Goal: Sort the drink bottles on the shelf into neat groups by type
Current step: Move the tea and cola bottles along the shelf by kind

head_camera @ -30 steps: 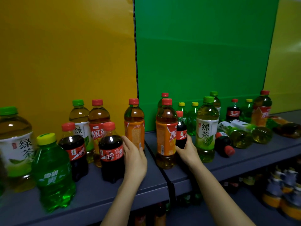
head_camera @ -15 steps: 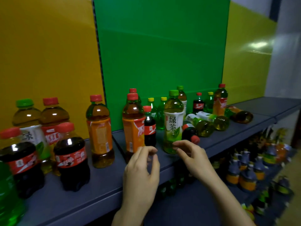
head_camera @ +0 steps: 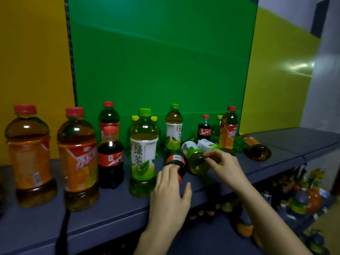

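A grey shelf (head_camera: 110, 214) carries mixed drink bottles. A small cola bottle (head_camera: 174, 161) lies on its side with its cap toward me. My left hand (head_camera: 171, 196) wraps its cap end, fingers over the neck and thumb beside it. Right beside it lies a green tea bottle (head_camera: 196, 161), base toward me. My right hand (head_camera: 222, 162) pinches the rim of that base with its fingertips. Upright to the left stand a green tea bottle (head_camera: 143, 157), a cola bottle (head_camera: 110, 157) and two iced tea bottles (head_camera: 79, 161) (head_camera: 29, 157).
Behind the hands are a second lying green tea bottle (head_camera: 207, 145), an upright green tea (head_camera: 173, 131), a small cola (head_camera: 204, 128), an iced tea (head_camera: 229, 129) and yellow-capped green sodas (head_camera: 218, 126). Another iced tea (head_camera: 257, 148) lies at the right. Lower shelves (head_camera: 294, 199) hold several bottles.
My view has swung right along the shelf. Both hands left the upright bottles, crossed the air and now rest on the two lying bottles.
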A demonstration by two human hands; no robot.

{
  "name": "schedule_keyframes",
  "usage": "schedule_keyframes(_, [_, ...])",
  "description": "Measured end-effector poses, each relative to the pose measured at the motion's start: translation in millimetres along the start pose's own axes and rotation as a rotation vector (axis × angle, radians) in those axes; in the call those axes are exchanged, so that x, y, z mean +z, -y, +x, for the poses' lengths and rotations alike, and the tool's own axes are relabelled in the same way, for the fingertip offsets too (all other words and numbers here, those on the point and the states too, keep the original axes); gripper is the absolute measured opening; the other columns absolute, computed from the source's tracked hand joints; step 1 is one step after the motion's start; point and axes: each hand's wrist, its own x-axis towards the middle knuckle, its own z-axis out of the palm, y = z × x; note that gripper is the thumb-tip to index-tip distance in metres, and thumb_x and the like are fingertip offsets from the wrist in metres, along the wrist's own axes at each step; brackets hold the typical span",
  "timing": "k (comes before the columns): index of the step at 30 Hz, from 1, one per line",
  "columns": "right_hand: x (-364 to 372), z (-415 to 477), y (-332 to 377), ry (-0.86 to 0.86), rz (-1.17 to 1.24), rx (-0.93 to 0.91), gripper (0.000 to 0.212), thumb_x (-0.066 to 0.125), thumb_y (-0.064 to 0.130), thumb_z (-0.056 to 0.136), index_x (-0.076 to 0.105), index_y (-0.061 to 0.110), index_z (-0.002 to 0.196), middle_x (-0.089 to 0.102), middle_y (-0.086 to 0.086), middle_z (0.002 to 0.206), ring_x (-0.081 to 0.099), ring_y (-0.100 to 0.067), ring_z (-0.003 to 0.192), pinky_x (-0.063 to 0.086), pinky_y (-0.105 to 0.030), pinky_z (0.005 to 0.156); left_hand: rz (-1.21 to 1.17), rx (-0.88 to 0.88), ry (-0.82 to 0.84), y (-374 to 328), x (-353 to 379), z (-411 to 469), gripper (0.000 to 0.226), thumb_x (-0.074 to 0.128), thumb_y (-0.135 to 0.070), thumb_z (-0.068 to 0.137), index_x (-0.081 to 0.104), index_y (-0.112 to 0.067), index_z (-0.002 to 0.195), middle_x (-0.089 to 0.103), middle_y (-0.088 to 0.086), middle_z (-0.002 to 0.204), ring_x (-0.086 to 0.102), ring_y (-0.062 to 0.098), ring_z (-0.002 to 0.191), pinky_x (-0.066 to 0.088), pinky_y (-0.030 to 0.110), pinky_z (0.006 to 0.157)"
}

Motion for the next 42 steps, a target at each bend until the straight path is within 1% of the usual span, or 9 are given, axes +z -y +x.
schedule_keyframes(3, [0,35,-13,0.072,-0.029,-0.007,0.022,0.058,0.021,0.088,0.065,0.013,0.107,0.068,-0.005,0.109,0.062,-0.022,0.104,0.047,-0.036,0.093,0.094,-0.132,-0.034,-6,22,16,0.052,0.057,-0.034,0.086,0.039,-0.016,0.131,0.041,-0.002,0.133,0.039,0.017,0.123,0.036,0.026,0.098])
schedule_keyframes(7, [12,69,-19,0.2,-0.151,-0.001,0.04,0.051,0.035,0.09,0.056,0.01,0.121,0.062,-0.01,0.121,0.058,-0.027,0.11,0.046,-0.037,0.092,0.193,-0.294,-0.033,-3,37,28,0.06,0.06,-0.038,0.084,0.032,-0.021,0.134,0.037,-0.004,0.134,0.042,0.016,0.123,0.037,0.025,0.096])
schedule_keyframes(12, [30,102,-20,0.363,-0.337,0.075,0.06,0.048,0.05,0.087,0.049,0.003,0.123,0.054,-0.017,0.127,0.051,-0.032,0.116,0.043,-0.034,0.09,0.276,-0.355,-0.031,-2,45,33,0.07,0.066,-0.036,0.081,0.026,-0.029,0.138,0.037,-0.006,0.135,0.049,0.018,0.118,0.042,0.026,0.092])
schedule_keyframes(15, [41,115,-17,0.496,-0.382,0.169,0.078,0.051,0.063,0.08,0.046,0.003,0.13,0.049,-0.016,0.135,0.049,-0.032,0.121,0.042,-0.035,0.097,0.312,-0.367,-0.053,-1,48,36,0.072,0.066,-0.039,0.08,0.024,-0.03,0.139,0.038,-0.006,0.135,0.05,0.017,0.118,0.042,0.025,0.092])
schedule_keyframes(19, [51,125,-23,0.597,-0.318,0.258,0.09,0.057,0.064,0.072,0.035,0.008,0.14,0.041,-0.014,0.144,0.043,-0.032,0.128,0.037,-0.042,0.107,0.305,-0.338,-0.094,1,51,37,0.069,0.067,-0.041,0.079,0.031,-0.03,0.136,0.044,-0.008,0.13,0.051,0.015,0.116,0.041,0.024,0.09])
schedule_keyframes(24, [52,123,-37,0.545,-0.186,0.251,0.076,0.056,0.056,0.078,0.045,0.004,0.132,0.05,-0.015,0.135,0.05,-0.031,0.12,0.04,-0.041,0.103,0.268,-0.284,-0.195,2,51,35,0.067,0.078,-0.036,0.067,0.051,-0.024,0.126,0.059,-0.004,0.114,0.061,0.02,0.101,0.047,0.03,0.082])
schedule_keyframes(30, [41,107,-47,0.446,-0.088,0.217,0.078,0.055,0.053,0.08,0.031,0.008,0.139,0.046,-0.014,0.139,0.047,-0.031,0.123,0.04,-0.036,0.102,0.182,-0.177,-0.347,1,50,45,0.06,0.075,-0.04,0.054,0.062,-0.02,0.109,0.052,-0.004,0.091,0.057,0.012,0.076,0.047,0.022,0.066])
schedule_keyframes(36, [30,77,-52,0.256,0.068,0.077,0.064,0.054,0.045,0.085,0.034,0.013,0.136,0.051,-0.012,0.133,0.048,-0.03,0.121,0.04,-0.036,0.097,0.086,-0.159,-0.355,1,51,67,0.059,0.072,-0.039,0.053,0.065,-0.015,0.107,0.061,-0.002,0.101,0.06,0.013,0.088,0.045,0.02,0.077])
schedule_keyframes(42, [43,58,-56,0.1,0.339,-0.05,0.08,0.056,0.052,0.079,0.02,0.021,0.143,0.051,-0.004,0.131,0.047,-0.023,0.121,0.041,-0.042,0.101,0.047,-0.214,-0.374,-1,47,92,0.055,0.08,-0.026,0.06,0.063,-0.013,0.11,0.066,0.001,0.104,0.059,0.017,0.097,0.034,0.017,0.079])
